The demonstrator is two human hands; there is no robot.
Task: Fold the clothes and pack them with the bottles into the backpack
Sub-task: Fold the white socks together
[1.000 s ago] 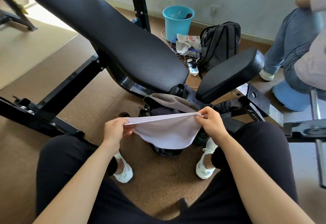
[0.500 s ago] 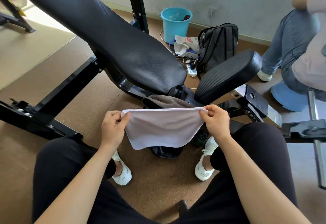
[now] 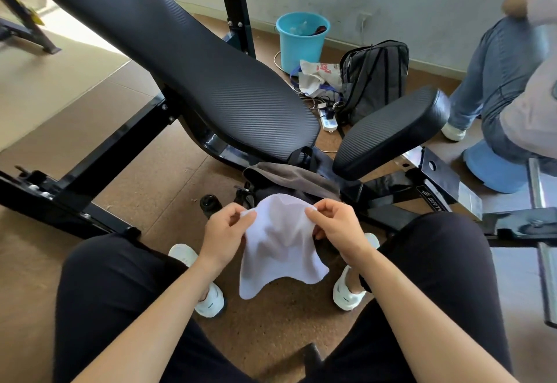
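Note:
A white cloth (image 3: pixel 278 250) hangs folded between my knees, its two lower corners drooping. My left hand (image 3: pixel 224 232) pinches its upper left edge and my right hand (image 3: pixel 337 227) pinches its upper right edge, the hands close together. Just beyond them on the floor stands an open dark backpack (image 3: pixel 289 182) with a grey flap, partly hidden by the cloth. A black bottle (image 3: pixel 208 203) stands upright on the floor to the left of that backpack.
A black padded gym bench (image 3: pixel 193 63) and its seat pad (image 3: pixel 391 129) rise over the floor ahead. By the wall stand a blue bucket (image 3: pixel 301 40), a second grey backpack (image 3: pixel 373 78), a plastic bag and a power strip (image 3: pixel 328 120). A person in jeans (image 3: pixel 494 75) sits at the right.
My hands have come together from a stretched-out spread, so the cloth now hangs doubled and longer instead of taut between them.

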